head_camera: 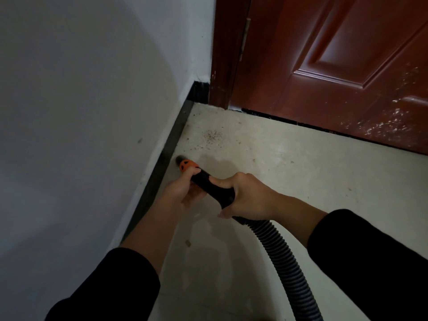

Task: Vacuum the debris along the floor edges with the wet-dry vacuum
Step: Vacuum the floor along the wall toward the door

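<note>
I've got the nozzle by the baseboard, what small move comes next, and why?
Probably slide the nozzle forward along the baseboard toward the door: a speckled patch of debris lies on the floor just ahead of its tip.

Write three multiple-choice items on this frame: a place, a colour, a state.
1. Where does the debris lie? A on a shelf; B on the floor near the door; C in a bucket.
2. The nozzle band is: A orange; B green; C white.
3. Which hands grip the vacuum tube? A neither; B left only; C both.
B: specks sit by the door corner. A: orange shows at the tip. C: left hand and right hand both curl round it.
</note>
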`<state>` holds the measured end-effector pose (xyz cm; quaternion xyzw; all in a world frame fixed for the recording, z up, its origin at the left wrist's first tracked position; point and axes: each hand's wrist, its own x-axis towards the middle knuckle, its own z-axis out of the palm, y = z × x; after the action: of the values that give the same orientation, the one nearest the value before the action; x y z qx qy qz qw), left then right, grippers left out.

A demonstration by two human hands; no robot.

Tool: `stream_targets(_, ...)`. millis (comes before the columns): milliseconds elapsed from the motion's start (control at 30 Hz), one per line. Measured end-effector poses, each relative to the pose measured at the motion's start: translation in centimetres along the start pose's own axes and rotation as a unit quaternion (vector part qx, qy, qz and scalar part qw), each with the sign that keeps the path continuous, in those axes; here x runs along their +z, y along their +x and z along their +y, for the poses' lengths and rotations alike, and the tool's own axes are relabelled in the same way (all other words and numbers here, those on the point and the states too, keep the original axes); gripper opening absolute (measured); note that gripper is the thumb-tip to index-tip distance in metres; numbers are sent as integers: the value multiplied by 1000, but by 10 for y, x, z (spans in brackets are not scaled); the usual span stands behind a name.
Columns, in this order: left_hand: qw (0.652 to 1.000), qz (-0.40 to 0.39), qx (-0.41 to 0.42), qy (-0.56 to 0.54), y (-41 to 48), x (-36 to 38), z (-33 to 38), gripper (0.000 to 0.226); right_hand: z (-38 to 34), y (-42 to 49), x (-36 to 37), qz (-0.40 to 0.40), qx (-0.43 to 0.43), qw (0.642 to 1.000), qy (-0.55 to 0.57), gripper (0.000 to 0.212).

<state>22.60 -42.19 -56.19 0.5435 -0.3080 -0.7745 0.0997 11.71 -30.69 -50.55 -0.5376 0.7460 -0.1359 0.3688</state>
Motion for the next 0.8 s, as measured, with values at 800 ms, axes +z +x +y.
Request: stream_targets(800, 1000, -28, 10, -8, 22, 63, -4, 17, 48, -9, -27, 40, 38, 998, 21, 81)
